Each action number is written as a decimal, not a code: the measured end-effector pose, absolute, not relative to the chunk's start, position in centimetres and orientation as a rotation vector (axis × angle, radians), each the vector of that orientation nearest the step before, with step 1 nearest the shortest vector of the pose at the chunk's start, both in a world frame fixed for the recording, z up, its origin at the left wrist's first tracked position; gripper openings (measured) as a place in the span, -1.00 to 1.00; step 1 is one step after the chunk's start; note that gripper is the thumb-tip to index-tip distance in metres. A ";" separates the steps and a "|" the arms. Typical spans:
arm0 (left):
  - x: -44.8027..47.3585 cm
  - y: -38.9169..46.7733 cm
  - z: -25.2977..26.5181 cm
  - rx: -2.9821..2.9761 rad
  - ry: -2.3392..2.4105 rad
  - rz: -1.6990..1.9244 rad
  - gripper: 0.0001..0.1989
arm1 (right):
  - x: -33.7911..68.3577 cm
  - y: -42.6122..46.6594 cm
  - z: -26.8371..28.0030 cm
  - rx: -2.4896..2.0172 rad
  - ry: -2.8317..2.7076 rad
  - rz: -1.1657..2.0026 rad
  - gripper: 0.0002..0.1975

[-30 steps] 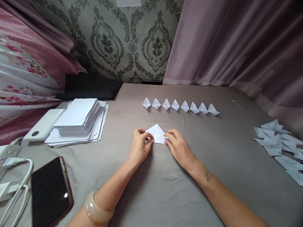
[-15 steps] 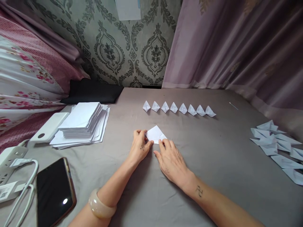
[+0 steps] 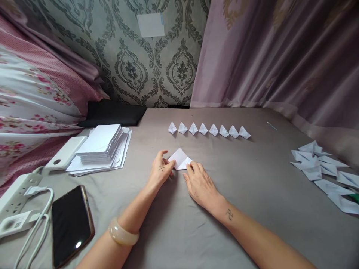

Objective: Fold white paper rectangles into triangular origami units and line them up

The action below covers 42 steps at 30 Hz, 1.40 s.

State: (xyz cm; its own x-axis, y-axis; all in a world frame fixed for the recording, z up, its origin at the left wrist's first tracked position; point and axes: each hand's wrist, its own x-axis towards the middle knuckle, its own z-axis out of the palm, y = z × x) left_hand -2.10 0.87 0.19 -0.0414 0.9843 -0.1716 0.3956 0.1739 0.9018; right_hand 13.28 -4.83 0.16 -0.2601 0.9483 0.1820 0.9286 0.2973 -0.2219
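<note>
A white sheet of paper (image 3: 179,157), folded to a point at the top with a crease line down its right part, lies on the grey cloth between my hands. My left hand (image 3: 161,168) pinches its left corner, thumb on top and fingers partly hidden beneath. On the right corner, the bent fingertips of my right hand (image 3: 202,185) press the paper down, with the thumb held just below the lower edge. Beyond the hands stands a row of several small folded paper pieces (image 3: 203,129), each pointed at the top.
A stack of white paper (image 3: 98,140) sits at the left, beside a white power bank (image 3: 66,151). Nearer are a phone (image 3: 71,226) and a power strip (image 3: 19,196) with cables. Several folded paper shapes (image 3: 311,168) lie at the right, and a thin white stick (image 3: 271,126) lies farther back.
The view has tilted up slightly and shifted. My left thumb has moved up onto the paper's left side, and a crease line now shows on its right part. My right hand stays at the right corner.
</note>
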 end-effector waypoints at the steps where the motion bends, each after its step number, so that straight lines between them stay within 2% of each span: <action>1: -2.3 0.7 0.4 1.348 1.587 0.850 -0.43 | 13.3 -4.7 0.2 -1.688 -2.300 0.109 -0.76; 4: -2.7 -0.2 1.2 1.219 1.534 0.783 -0.33 | 13.6 -3.9 0.2 -1.608 -2.309 0.143 -0.79; 9: -2.3 -2.4 2.5 0.891 1.401 0.712 -0.66 | 14.4 -2.2 0.0 -1.479 -2.295 0.225 -0.83; 13: -1.3 -4.2 2.6 0.794 1.305 0.752 -0.66 | 14.9 -1.5 -0.3 -1.387 -2.275 0.269 -0.86; 17: -1.3 -5.0 1.8 1.131 1.382 0.717 -0.64 | 15.0 -1.5 -0.6 -1.288 -2.325 0.303 -0.83; 20: -2.1 -4.9 1.4 1.728 1.484 0.640 -0.72 | 15.1 -2.1 -0.4 -1.268 -2.414 0.278 -0.76; 23: -3.0 -4.2 1.5 2.287 1.536 0.557 -0.65 | 15.5 -3.1 0.0 -1.243 -2.482 0.225 -0.69; 27: -3.9 -2.6 1.6 2.674 1.297 0.468 -0.60 | 16.0 -4.0 0.6 -1.192 -2.564 0.173 -0.60; 32: -4.5 -0.8 1.5 2.678 0.968 0.315 -0.72 | 16.5 -4.0 0.8 -1.122 -2.602 0.202 -0.62; 42: -4.4 1.0 1.5 2.434 0.994 0.377 -0.78 | 17.5 -3.7 0.8 -1.072 -2.557 0.354 -0.62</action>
